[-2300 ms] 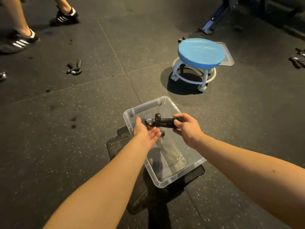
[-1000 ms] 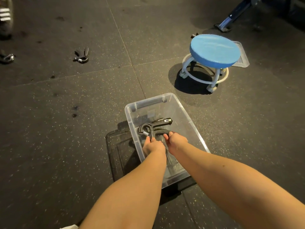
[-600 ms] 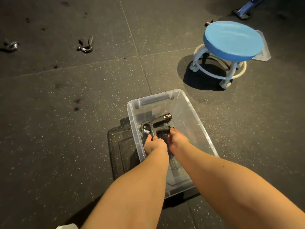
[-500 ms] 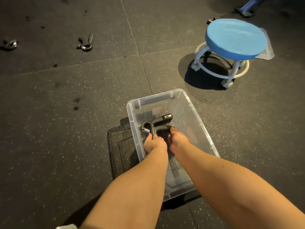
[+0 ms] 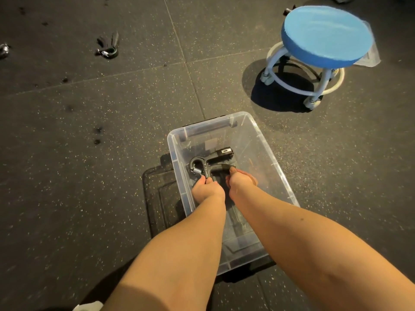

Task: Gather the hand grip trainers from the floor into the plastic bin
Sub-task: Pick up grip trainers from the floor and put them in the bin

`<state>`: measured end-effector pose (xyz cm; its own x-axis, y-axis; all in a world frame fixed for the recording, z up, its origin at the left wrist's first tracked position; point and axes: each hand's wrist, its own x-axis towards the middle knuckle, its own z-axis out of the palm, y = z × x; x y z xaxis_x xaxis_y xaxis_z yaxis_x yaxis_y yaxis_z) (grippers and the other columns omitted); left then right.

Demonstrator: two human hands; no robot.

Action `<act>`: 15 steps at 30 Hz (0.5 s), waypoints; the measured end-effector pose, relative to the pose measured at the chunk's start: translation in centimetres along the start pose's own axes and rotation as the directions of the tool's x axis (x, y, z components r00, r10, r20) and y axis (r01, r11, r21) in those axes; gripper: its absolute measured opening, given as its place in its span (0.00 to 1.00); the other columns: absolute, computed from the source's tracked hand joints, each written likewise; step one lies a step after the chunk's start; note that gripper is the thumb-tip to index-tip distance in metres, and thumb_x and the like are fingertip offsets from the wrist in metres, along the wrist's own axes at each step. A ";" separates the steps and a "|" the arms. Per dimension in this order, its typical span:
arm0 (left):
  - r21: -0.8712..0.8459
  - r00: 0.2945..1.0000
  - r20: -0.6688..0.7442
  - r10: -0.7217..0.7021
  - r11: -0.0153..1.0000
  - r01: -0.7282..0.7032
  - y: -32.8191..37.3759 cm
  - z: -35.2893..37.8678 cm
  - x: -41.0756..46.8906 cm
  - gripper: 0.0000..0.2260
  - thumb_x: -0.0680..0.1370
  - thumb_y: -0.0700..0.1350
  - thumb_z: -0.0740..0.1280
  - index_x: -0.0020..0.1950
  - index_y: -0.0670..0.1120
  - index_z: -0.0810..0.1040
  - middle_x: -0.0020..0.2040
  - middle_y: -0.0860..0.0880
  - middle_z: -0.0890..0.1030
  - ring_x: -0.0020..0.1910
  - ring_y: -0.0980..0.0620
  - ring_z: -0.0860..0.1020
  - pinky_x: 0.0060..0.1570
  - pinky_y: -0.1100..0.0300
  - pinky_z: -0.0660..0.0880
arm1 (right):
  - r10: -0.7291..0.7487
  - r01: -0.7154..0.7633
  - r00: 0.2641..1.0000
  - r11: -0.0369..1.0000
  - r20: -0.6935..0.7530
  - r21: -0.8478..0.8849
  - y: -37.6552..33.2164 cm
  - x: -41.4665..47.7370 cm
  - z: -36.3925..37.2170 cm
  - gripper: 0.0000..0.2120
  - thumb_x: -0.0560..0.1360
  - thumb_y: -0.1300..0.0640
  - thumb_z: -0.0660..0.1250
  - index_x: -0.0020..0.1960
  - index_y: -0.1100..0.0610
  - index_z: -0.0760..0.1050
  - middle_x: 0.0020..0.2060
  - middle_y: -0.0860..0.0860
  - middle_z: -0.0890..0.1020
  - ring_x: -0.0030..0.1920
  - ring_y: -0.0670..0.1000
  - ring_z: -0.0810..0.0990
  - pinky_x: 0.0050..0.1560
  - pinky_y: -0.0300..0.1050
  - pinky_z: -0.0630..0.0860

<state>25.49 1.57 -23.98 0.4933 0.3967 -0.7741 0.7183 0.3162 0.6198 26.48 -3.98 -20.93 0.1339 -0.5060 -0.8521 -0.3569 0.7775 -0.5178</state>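
Observation:
A clear plastic bin stands on the dark floor in front of me. Inside it lies a black hand grip trainer with a steel spring. Both my hands are down in the bin on that trainer. My left hand pinches its near handle close to the spring, and my right hand is closed over the other handle's end. A second grip trainer lies on the floor far to the left. Part of a third grip trainer shows at the left edge.
A blue-topped rolling stool stands to the right, beyond the bin. A clear lid lies behind it. A black flat lid sits under the bin's left side. Open rubber flooring lies between the bin and the trainers on the left.
My hands carried the trainer from above the bin's rim down to the bin floor. My view has tilted down and come closer since then.

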 end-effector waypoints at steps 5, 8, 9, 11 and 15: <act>-0.029 1.000 -0.011 -0.009 1.000 0.009 0.4 0.2 -0.1 0.15 0.78 0.33 0.67 0.65 0.41 0.79 0.53 0.38 0.84 0.47 0.45 0.84 0.54 0.50 0.81 | 0.026 -0.024 0.999 0.997 -0.031 0.074 -0.1 0.5 0.3 0.07 0.72 0.71 0.71 0.42 0.60 0.78 0.37 0.59 0.81 0.36 0.55 0.79 0.38 0.46 0.80; -0.041 0.999 -0.019 -0.027 0.999 0.027 0.6 0.1 0.2 0.16 0.78 0.34 0.68 0.65 0.41 0.79 0.53 0.38 0.84 0.48 0.44 0.84 0.54 0.50 0.81 | 0.039 -0.037 0.999 0.997 -0.028 0.066 -0.1 0.4 0.2 0.07 0.72 0.71 0.71 0.42 0.60 0.79 0.36 0.58 0.80 0.35 0.53 0.77 0.48 0.51 0.83; -0.048 0.999 -0.030 -0.023 0.999 0.021 0.5 0.1 0.2 0.16 0.78 0.33 0.68 0.65 0.41 0.79 0.53 0.37 0.84 0.49 0.43 0.84 0.54 0.50 0.81 | 0.022 -0.020 0.999 0.998 -0.026 0.061 -0.1 0.6 0.1 0.06 0.73 0.70 0.71 0.45 0.60 0.80 0.37 0.58 0.80 0.36 0.53 0.77 0.51 0.50 0.82; -0.079 0.999 -0.018 -0.041 0.996 0.039 0.5 0.2 0.2 0.16 0.78 0.32 0.67 0.66 0.39 0.79 0.55 0.35 0.83 0.50 0.41 0.84 0.54 0.50 0.81 | 0.006 -0.006 1.000 0.999 -0.005 0.048 -0.2 0.7 -0.1 0.09 0.77 0.67 0.68 0.56 0.62 0.80 0.39 0.56 0.79 0.39 0.53 0.77 0.51 0.47 0.79; -0.132 0.998 0.013 -0.067 0.989 0.068 0.7 0.4 0.4 0.17 0.78 0.30 0.65 0.66 0.35 0.77 0.56 0.31 0.81 0.48 0.40 0.82 0.54 0.49 0.79 | 0.065 -0.062 0.997 0.994 -0.036 0.085 -0.9 0.6 -0.2 0.10 0.77 0.69 0.67 0.57 0.65 0.81 0.33 0.55 0.75 0.37 0.55 0.75 0.51 0.44 0.76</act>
<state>26.39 1.56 -23.89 0.4506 0.3639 -0.8152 0.6790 0.4532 0.5776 26.66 -5.06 -20.91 0.0772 -0.4675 -0.8806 -0.2848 0.8361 -0.4689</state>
